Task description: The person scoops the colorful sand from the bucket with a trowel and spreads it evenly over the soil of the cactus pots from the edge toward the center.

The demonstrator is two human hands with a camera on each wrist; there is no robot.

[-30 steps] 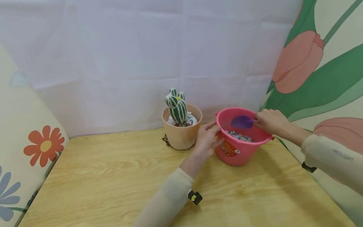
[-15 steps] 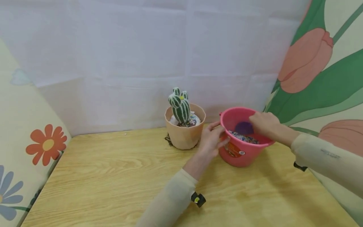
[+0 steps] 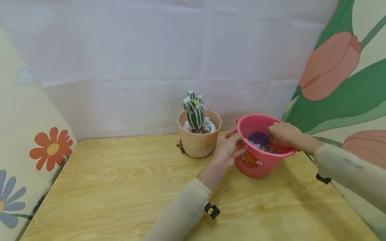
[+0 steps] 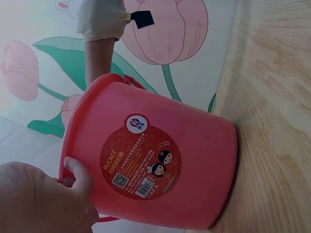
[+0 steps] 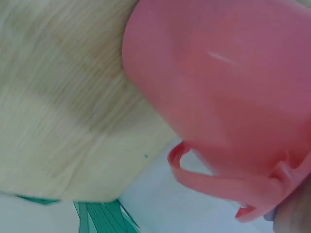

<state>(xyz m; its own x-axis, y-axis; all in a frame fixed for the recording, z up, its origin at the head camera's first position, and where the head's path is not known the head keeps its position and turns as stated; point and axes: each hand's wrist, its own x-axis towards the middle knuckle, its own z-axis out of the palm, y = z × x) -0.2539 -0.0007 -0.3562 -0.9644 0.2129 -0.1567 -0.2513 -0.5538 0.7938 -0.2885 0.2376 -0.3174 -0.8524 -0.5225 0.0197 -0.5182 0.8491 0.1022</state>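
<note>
A pink bucket (image 3: 257,169) stands on the wooden table, holding small multicoloured grains (image 3: 266,148). My left hand (image 3: 225,147) grips its left side near the rim; in the left wrist view the bent thumb (image 4: 79,177) lies against the wall beside a red label (image 4: 142,162). Inside the bucket, my right hand (image 3: 284,134) holds a purple scoop (image 3: 258,138) by its handle, which the fingers mostly hide. The scoop's blade meets the grains. From the right wrist camera mainly the bucket's outer wall (image 5: 228,82) and its handle (image 5: 218,186) show.
Just left of the bucket stands a peach flowerpot (image 3: 197,145) with a green-and-white cactus (image 3: 196,115), white lumps and coloured grains in it. Dark bits (image 3: 181,146) lie by its base. A white sheet (image 3: 144,60) hangs behind the table (image 3: 120,187).
The right hand has lowered the scoop from near the bucket's rim down to the grains. My left hand keeps its hold on the bucket. The head view has shifted slightly.
</note>
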